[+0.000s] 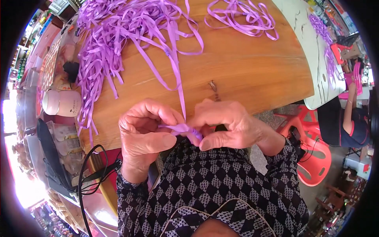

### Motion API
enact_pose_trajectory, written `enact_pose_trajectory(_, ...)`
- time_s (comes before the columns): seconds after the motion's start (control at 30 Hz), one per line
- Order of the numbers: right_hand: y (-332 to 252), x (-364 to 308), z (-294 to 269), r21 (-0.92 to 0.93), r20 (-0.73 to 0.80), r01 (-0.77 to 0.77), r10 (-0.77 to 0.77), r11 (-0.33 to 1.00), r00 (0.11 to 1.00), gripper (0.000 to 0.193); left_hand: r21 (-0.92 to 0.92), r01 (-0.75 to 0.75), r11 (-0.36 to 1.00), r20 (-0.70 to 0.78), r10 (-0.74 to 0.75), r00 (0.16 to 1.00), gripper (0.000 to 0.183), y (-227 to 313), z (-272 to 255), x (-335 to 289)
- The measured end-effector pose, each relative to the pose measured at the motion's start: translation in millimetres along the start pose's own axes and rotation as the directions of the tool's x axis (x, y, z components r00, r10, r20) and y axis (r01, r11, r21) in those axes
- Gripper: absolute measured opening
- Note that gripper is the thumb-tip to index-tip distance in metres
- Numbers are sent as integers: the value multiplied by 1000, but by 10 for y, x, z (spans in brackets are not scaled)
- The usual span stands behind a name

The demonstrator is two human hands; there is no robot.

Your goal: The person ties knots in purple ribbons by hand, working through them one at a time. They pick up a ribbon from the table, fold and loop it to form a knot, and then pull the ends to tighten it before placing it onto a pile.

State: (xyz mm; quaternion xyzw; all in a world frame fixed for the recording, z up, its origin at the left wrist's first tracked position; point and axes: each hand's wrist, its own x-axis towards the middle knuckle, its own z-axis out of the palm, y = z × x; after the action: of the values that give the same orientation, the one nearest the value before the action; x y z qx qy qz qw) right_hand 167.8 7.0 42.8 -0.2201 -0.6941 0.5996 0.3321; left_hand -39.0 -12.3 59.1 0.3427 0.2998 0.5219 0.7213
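Between my two hands, at the near edge of the wooden table, is a purple ribbon (pixel 181 128), folded or looped where the fingers meet. My left hand (pixel 144 132) is closed, thumb and fingers pinching the ribbon's left part. My right hand (pixel 227 124) is closed as well, thumb and forefinger gripping its right end, where a darker purple bit shows. One strand rises from my hands to a large tangled heap of purple ribbons (pixel 106 43) at the far left of the table. A smaller bunch of ribbon (pixel 246 19) lies at the far right.
The wooden table (pixel 252 71) has a knot mark near my hands. A white marbled table (pixel 319 85) adjoins it at right, by a red plastic chair (pixel 314 158). A pale round container (pixel 61 103) and black cable (pixel 82 177) are at left. Another person (pixel 347 118) sits far right.
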Motion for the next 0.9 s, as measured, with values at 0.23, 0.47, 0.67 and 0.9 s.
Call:
enact_pose_trajectory(0.23, -9, -217, -200, -116, -207, -78, 53, 990, 977, 13, 110, -130, 986, -72, 138, 988, 25, 13, -271, 3)
enact_pose_trajectory(0.47, 65, -230, -136, -635, -225, 4, -190, 772, 956, 11, 896, -155, -417, 381, 540, 751, 36, -78, -72, 212)
enact_pose_trajectory(0.67, 4, -162, -81, -744, -246, 49, -341, 667, 907, 14, 364, 225, 904, -6, -239, 971, 32, -326, 207, 103)
enact_pose_trajectory(0.9, 125, -426, -237, -697, -296, -56, -215, 715, 931, 16, 159, 155, 975, 213, -187, 959, 21, -391, -135, 164)
